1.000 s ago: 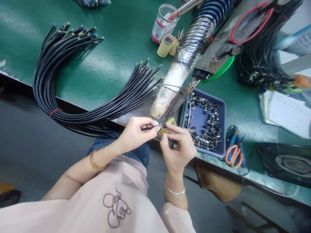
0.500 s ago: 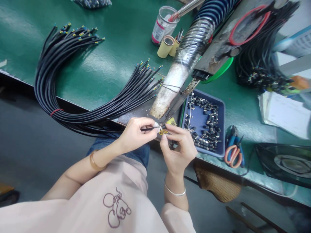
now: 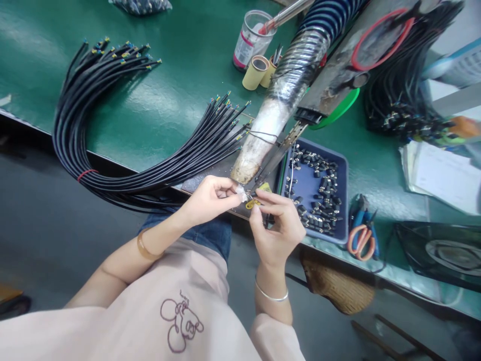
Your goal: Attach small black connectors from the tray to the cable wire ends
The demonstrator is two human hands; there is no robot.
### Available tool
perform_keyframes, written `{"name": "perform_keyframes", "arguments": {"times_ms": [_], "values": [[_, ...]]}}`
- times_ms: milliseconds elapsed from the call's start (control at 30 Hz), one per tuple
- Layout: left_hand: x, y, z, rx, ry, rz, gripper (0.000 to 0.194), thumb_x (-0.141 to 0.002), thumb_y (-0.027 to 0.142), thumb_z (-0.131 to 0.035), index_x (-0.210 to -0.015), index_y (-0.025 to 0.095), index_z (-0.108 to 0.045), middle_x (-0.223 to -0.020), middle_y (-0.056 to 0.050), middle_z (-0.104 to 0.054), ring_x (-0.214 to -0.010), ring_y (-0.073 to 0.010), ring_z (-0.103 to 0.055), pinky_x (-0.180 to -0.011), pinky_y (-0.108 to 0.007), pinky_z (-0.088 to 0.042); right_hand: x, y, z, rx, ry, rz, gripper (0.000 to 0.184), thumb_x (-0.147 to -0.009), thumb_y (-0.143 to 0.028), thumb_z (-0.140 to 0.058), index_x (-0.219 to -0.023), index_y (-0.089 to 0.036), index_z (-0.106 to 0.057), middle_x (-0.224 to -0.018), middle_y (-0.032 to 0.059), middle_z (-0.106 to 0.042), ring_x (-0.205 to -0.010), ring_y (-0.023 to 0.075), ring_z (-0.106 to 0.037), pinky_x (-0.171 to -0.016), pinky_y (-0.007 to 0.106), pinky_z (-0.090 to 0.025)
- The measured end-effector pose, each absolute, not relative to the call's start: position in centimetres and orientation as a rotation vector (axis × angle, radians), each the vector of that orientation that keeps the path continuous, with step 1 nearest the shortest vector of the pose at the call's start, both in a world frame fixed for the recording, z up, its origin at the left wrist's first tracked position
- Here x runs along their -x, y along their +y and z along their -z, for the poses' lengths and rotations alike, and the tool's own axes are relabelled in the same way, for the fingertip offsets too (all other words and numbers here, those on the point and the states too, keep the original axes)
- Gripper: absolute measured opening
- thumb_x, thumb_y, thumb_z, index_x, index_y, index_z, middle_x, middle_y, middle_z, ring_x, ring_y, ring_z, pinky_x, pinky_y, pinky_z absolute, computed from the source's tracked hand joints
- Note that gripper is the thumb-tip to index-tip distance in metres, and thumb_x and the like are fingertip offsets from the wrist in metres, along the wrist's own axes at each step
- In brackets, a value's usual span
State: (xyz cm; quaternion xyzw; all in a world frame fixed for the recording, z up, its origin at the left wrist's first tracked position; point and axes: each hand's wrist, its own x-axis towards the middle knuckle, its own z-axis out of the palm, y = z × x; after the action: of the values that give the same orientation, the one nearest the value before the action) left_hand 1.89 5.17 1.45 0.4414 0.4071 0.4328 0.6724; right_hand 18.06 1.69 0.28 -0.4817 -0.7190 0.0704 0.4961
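Note:
My left hand [image 3: 212,200] is closed in a pinch just below the tip of the white-wrapped nozzle [image 3: 250,148]. Something white [image 3: 240,192] shows at its fingertips; whether it is a finger wrapping or a held piece, I cannot tell. Close by on the right, my right hand [image 3: 278,223] pinches with thumb and forefinger, and what lies between them is too small to name. Behind the fingertips is a small yellow item [image 3: 252,204]. A bundle of black cables [image 3: 80,145] with stripped coloured wire ends curves across the table edge on the left.
A blue tray [image 3: 344,200] of small black connectors [image 3: 325,205] sits right of my hands. Orange-handled pliers [image 3: 361,240], papers [image 3: 443,173] and another cable bundle [image 3: 398,85] lie farther right. A plastic jar [image 3: 250,40] and cardboard tubes [image 3: 255,72] stand behind the hose [image 3: 319,35].
My left hand has shifted slightly up and left. The short black cable length seen between its fingers before no longer shows. My right hand has hardly moved.

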Motion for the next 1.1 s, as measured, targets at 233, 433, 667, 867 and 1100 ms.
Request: {"name": "perform_keyframes", "arguments": {"times_ms": [233, 433, 667, 867, 1100], "values": [[-1.8, 5.2, -1.7, -1.010, 0.943, -0.954, 0.014, -0.068, 0.024, -0.070, -0.063, 0.013, -0.063, -0.057, 0.003, -0.052, -0.054, -0.0078, -0.045, -0.052, -0.020, -0.036, -18.1, 1.7, -0.4, 1.147, -1.756, -0.161, 0.017, -0.084, -0.008, -0.070, -0.083, -0.022, -0.060, -0.100, 0.0033, -0.077, -0.090, 0.0169, -0.076, -0.078, 0.032, -0.065], [-2.0, 5.0, -1.3, -1.012, 0.914, -0.982, 0.012, -0.070, 0.023, -0.072, -0.067, 0.013, -0.065, -0.057, 0.003, -0.057, -0.054, -0.0084, -0.049, -0.055, -0.021, -0.043, -18.2, 1.7, -0.7, 1.150, -1.772, -0.155, 0.018, -0.084, -0.008, -0.070, -0.082, -0.022, -0.060, -0.099, 0.0032, -0.077, -0.090, 0.0163, -0.075, -0.078, 0.032, -0.064], [-2.2, 4.4, -1.0, -1.023, 0.950, -1.005, 0.012, -0.069, 0.022, -0.071, -0.072, 0.012, -0.067, -0.064, 0.001, -0.062, -0.060, -0.0087, -0.054, -0.062, -0.020, -0.047, -18.3, 1.6, -0.7, 1.159, -1.765, -0.202, 0.017, -0.083, -0.008, -0.071, -0.082, -0.022, -0.061, -0.099, 0.0027, -0.076, -0.092, 0.0173, -0.074, -0.079, 0.032, -0.065], [-2.2, 4.2, -0.8, -1.091, 0.961, -1.013, 0.013, -0.074, 0.023, -0.068, -0.072, 0.011, -0.067, -0.065, 0.000, -0.062, -0.061, -0.0089, -0.053, -0.062, -0.021, -0.045, -18.3, 1.5, -0.7, 1.161, -1.772, -0.217, 0.017, -0.083, -0.008, -0.071, -0.081, -0.022, -0.061, -0.099, 0.0025, -0.076, -0.091, 0.0162, -0.074, -0.079, 0.030, -0.064], [-2.3, 4.3, -0.9, -1.111, 0.989, -1.047, 0.013, -0.074, 0.024, -0.068, -0.070, 0.012, -0.068, -0.064, 0.000, -0.063, -0.061, -0.0100, -0.055, -0.062, -0.021, -0.047, -18.3, 1.5, -0.7, 1.172, -1.770, -0.191, 0.017, -0.084, -0.008, -0.071, -0.082, -0.022, -0.061, -0.100, 0.0030, -0.076, -0.091, 0.0165, -0.075, -0.078, 0.031, -0.065]]}}
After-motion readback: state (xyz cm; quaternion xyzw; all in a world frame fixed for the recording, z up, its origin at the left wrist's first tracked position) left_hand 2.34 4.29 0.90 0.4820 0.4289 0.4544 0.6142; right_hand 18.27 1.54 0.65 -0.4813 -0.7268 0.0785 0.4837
